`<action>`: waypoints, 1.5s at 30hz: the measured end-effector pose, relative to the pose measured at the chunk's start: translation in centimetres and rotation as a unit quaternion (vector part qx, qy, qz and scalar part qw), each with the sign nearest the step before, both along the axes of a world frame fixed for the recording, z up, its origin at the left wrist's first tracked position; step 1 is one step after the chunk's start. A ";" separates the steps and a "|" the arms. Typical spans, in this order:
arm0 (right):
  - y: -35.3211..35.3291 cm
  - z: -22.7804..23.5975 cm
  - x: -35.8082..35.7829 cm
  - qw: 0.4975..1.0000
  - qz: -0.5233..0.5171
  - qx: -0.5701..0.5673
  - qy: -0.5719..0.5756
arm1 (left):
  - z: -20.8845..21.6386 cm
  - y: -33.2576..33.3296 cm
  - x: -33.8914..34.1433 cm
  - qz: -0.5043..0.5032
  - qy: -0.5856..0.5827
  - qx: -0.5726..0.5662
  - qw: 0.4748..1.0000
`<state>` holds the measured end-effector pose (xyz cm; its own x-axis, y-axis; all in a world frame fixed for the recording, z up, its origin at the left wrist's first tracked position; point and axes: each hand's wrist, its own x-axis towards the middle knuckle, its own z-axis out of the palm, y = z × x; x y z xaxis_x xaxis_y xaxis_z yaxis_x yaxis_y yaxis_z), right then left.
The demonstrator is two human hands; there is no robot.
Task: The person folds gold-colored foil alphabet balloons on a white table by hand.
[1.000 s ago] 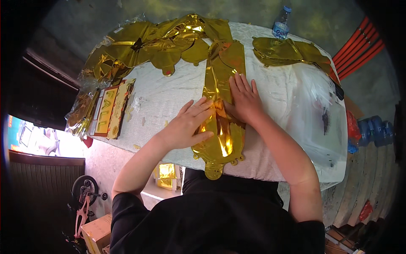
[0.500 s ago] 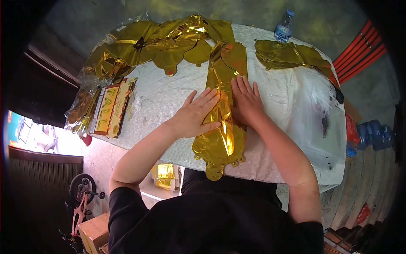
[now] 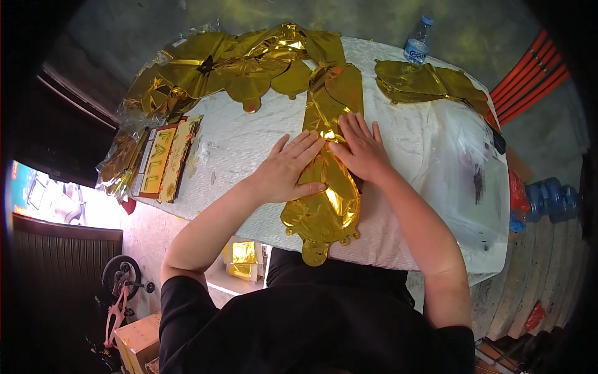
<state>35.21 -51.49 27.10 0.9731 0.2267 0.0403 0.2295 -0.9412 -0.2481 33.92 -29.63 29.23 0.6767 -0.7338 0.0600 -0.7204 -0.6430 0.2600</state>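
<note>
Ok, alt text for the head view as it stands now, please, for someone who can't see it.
A person's left hand and right hand rest palm down on a long, shiny gold foil piece, on a white cloth-covered table. Around it lie more flat gold foil pieces and clear plastic bags.

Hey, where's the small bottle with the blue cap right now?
In the head view, the bottle stands at the far edge of the table, right of centre, just beyond some flat gold foil pieces.
</note>
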 end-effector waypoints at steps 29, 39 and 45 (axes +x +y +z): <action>-0.1 -0.4 0.0 1.000 0.023 -0.010 -0.015 | -2.0 -1.4 6.5 0.077 -0.038 0.020 0.996; -0.1 -0.5 0.0 0.999 0.021 -0.022 -0.011 | 0.2 0.4 3.1 -0.005 -0.008 -0.116 0.993; 0.0 -0.8 0.2 1.000 0.016 0.000 -0.009 | -0.1 2.1 1.6 -0.039 0.009 -0.069 0.997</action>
<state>35.38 -51.46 26.26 0.9642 0.2586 0.0582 0.2649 -0.9331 -0.2432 35.47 -27.56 29.13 0.6194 -0.7700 0.1530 -0.7615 -0.5418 0.3559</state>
